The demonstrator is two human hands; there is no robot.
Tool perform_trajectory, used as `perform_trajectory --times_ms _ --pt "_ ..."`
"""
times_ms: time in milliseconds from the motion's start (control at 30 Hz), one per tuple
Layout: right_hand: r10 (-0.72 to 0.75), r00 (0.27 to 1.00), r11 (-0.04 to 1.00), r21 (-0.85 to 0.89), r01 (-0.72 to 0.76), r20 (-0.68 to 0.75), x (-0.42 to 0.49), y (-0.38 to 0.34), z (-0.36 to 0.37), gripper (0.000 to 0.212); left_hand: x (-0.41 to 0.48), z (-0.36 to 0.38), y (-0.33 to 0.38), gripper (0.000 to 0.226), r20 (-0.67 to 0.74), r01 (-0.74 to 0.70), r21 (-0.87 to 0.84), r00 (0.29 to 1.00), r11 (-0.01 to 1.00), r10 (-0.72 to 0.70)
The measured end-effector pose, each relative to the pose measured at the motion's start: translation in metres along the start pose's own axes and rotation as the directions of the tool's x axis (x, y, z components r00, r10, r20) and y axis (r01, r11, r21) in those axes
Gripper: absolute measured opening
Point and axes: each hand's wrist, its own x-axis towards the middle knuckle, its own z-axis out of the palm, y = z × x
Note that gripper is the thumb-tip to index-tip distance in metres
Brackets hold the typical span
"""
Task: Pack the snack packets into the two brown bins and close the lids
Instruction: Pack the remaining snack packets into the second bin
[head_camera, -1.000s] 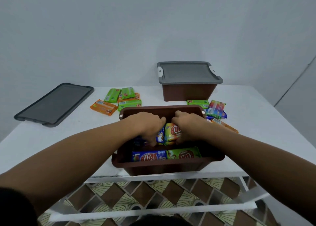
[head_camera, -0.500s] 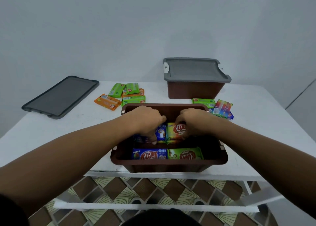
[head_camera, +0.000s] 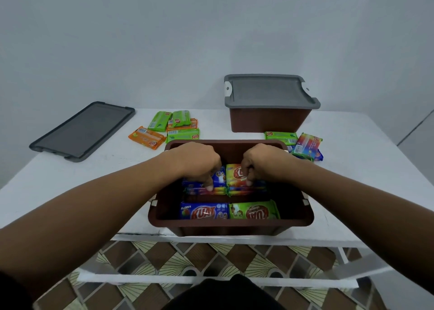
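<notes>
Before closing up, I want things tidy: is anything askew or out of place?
The open bin overhangs the table front edge. The orange packet lies angled beside the green pile. Nothing looks spilled or damaged.

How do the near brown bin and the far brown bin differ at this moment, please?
The near bin is open, while the far bin wears a grey lid. Snack packets show inside the near bin; the far bin's contents are hidden. Both the left hand and right hand reach into the near bin; the far bin is untouched. Both are brown and stand on the white table.
</notes>
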Motion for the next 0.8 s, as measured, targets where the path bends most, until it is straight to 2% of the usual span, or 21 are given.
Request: perform_trajectory --times_ms 67,167,300,400,500,600,700,800 --pt "0.015 1.0 0.999 0.051 -0.016 0.012 0.001 0.001 0.0 0.008 0.002 0.0 -0.004 0.024 0.021 0.002 -0.055 1.0 0.998 -0.001" --pt "0.041 0.999 0.995 0.09 -0.043 0.028 0.002 -0.001 -0.002 0.008 0.005 0.0 -0.007 0.035 0.014 0.008 -0.054 1.0 0.999 -0.007" --pt "0.031 1.0 0.994 0.109 -0.03 -0.001 0.003 -0.002 0.002 0.016 0.003 0.002 -0.008 0.023 -0.006 -0.018 -0.096 1.0 0.995 0.018" --pt "-0.021 0.999 0.986 0.166 0.029 -0.045 -0.004 0.003 0.001 0.025 -0.001 -0.006 -0.014 0.024 -0.087 -0.067 -0.232 0.995 0.97 0.047" --pt "-0.064 0.98 0.974 0.204 0.102 -0.187 -0.012 0.011 -0.007 0.011 -0.001 -0.021 -0.014 0.018 -0.249 -0.14 -0.349 0.967 0.927 0.052" --pt "-0.073 0.933 0.962 0.221 0.158 -0.353 -0.017 0.025 -0.017 0.009 0.003 -0.039 -0.008 0.02 -0.384 -0.19 -0.435 0.923 0.88 0.009" --pt "-0.05 0.886 0.958 0.23 0.174 -0.461 -0.025 0.047 -0.025 0.006 0.011 -0.056 0.0 0.022 -0.443 -0.24 -0.504 0.897 0.83 -0.01" --pt "0.0 0.863 0.958 0.249 0.146 -0.505 -0.033 0.073 -0.028 0.007 0.023 -0.073 0.008 0.021 -0.492 -0.276 -0.494 0.871 0.824 -0.003"
